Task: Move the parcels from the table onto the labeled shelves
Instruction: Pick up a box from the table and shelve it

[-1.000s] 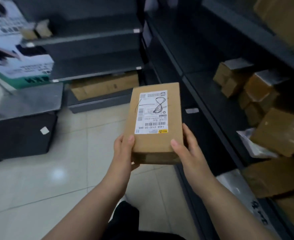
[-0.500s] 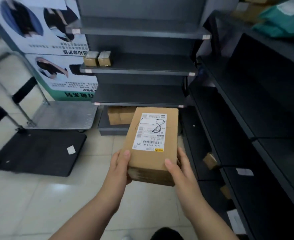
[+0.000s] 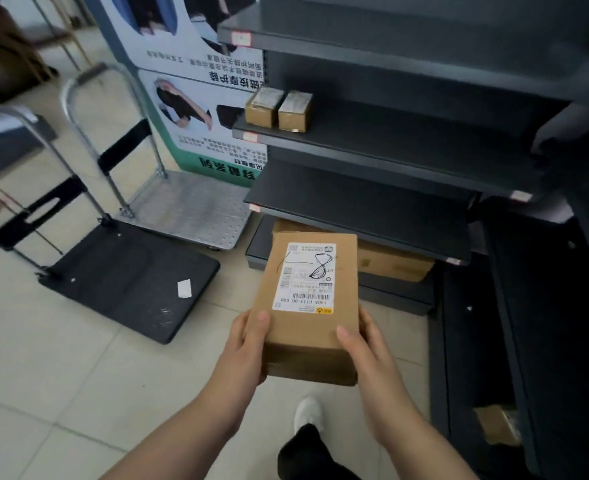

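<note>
The left hand (image 3: pixel 248 344) and the right hand (image 3: pixel 366 348) gripped the near end of one parcel (image 3: pixel 307 334) from either side. Each thumb was laid on its top face, and the other fingers went underneath, mostly out of sight. The parcel, a brown cardboard box, was carried in the air in front of the grey shelf unit (image 3: pixel 390 143), short of its lowest boards and touching none of them.

By my reckoning the job was partly done. Two small boxes (image 3: pixel 279 107) stood side by side at the left end of the unit's second board from the top. A larger carton (image 3: pixel 393 261) lay on its bottom board. The boards between were bare. This parcel was not yet shelved, and the table was out of view, so what remained there cannot be told.

The white shipping label (image 3: pixel 305 277) on the parcel bore a handwritten dash and a large "8". It also carried barcodes and a printed line that seemed to read "140A C133-00", with the last characters uncertain. The small shelf tags (image 3: pixel 241 38) on the unit's front edges were too blurred to read. The poster (image 3: pixel 199 64) left of the unit carried Chinese text I could not make out.
</note>
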